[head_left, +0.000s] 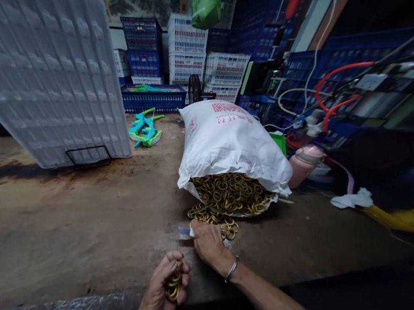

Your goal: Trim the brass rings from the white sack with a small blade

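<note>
My left hand [164,288], near the table's front edge, is closed around several brass-coloured rings [174,283], which show between its thumb and fingers. To its right, my right hand [209,241] wears a silver bracelet and has its fingers curled down. A small clear and bluish plastic piece [185,232] shows beside its fingertips; blur hides whether they grip it. Just behind that hand, loose rings [229,229] lie in a pile on the table. They spill from the open mouth of a white woven sack [228,139], which lies on its side, full of rings.
A ribbed translucent panel [51,79] stands in a black wire holder at the left. Turquoise and green plastic toys [145,129] lie beyond it on the wooden table [67,238]. A pink bottle [305,163] stands right of the sack. Stacked crates [185,39] fill the back.
</note>
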